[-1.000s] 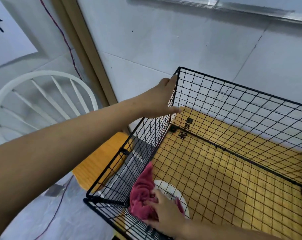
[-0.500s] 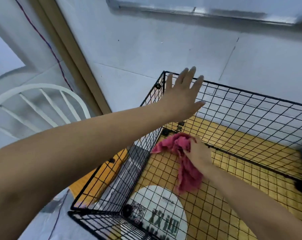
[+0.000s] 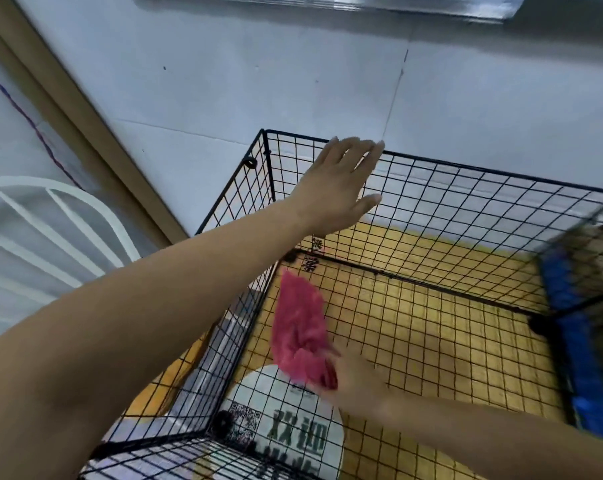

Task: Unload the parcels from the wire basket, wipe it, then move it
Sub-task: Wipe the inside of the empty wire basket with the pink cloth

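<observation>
The black wire basket [image 3: 466, 188] stands open-topped on a yellow mat, with no parcels inside it. My left hand [image 3: 338, 188] reaches over the far left corner, fingers spread flat against the rear wire wall near its top rim. My right hand [image 3: 353, 379] is down inside the basket, gripping a pink cloth [image 3: 300, 327] that lies against the wire floor near the left wall. Motion blur smears the cloth and the right hand.
A white disc with a QR code and dark printed characters [image 3: 286, 427] lies under the basket floor at the front. A white chair back [image 3: 51, 220] stands at left. A blue and brown object [image 3: 584, 306] sits beyond the basket's right wall. A white wall lies behind.
My right hand has dragged the pink cloth back from the far left corner toward the front. My left hand slid right along the rear wall's top. The view shifted right.
</observation>
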